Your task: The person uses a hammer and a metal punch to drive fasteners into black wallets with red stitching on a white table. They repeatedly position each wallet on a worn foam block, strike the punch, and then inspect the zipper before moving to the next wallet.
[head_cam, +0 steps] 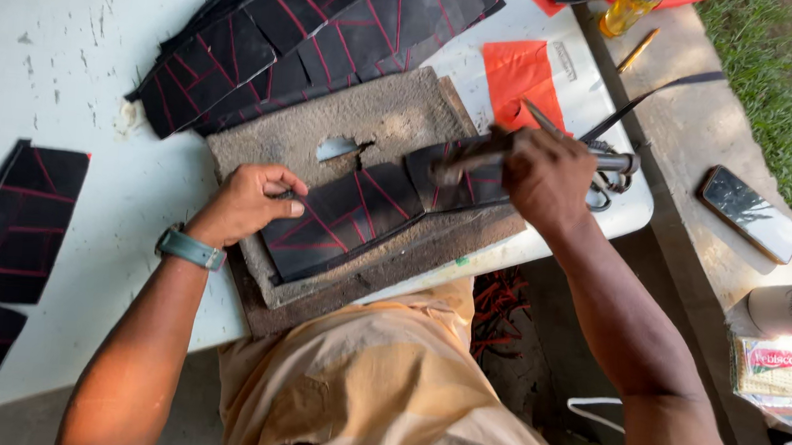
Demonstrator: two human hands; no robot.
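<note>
Here, the left hand (247, 201), fingers curled, presses down the near end of a black panel with red stitched lines (345, 219), which lies on a rough grey-brown work slab (375, 119) on the white table (64, 60). The right hand (546, 175) is closed around a metal hammer (549, 157), its head blurred over the panel's far end. A stack of similar stitched panels (307, 30) lies just beyond the slab.

Bright daylight floods the white table (72, 70), nearly washing it out toward ten o'clock. Soft shade covers the lap at six o'clock. Glare glints off the phone (750, 213) at three o'clock. The right hand (543, 172) is slightly motion-blurred; edges bend mildly
</note>
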